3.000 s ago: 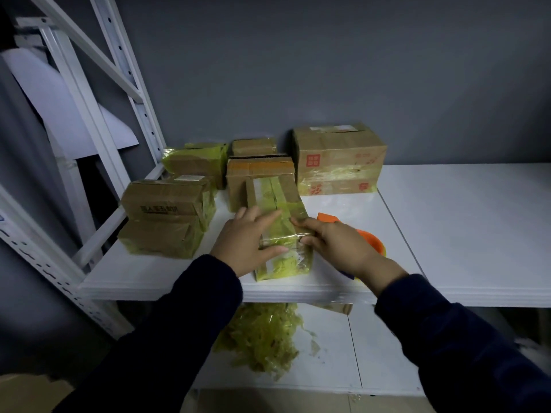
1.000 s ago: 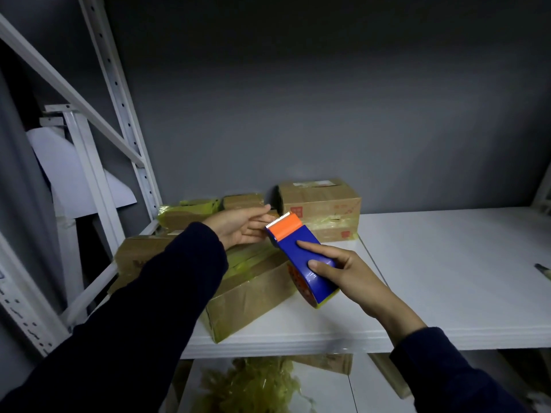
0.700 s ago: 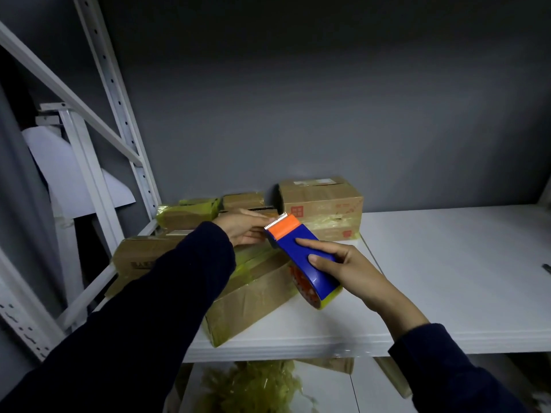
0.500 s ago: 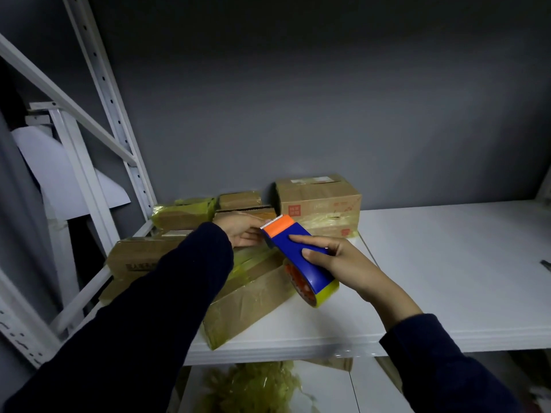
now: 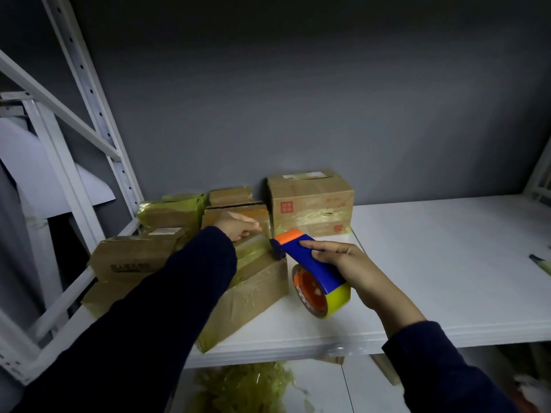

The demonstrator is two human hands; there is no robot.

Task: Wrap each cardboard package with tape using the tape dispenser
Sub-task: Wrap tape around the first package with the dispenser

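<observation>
On a white shelf [image 5: 432,263] before a grey wall [image 5: 328,114], the cardboard package [image 5: 253,293] lay at the front edge, its long axis running from near-left to far-right. The tape dispenser [image 5: 310,263] touched its far right top edge and was gripped by the right hand [image 5: 348,266], just right of the package. The left hand [image 5: 238,228] pressed the far end with straight fingers. The pull should probably follow this axis toward the near end. Other taped packages [image 5: 310,201] stood behind.
</observation>
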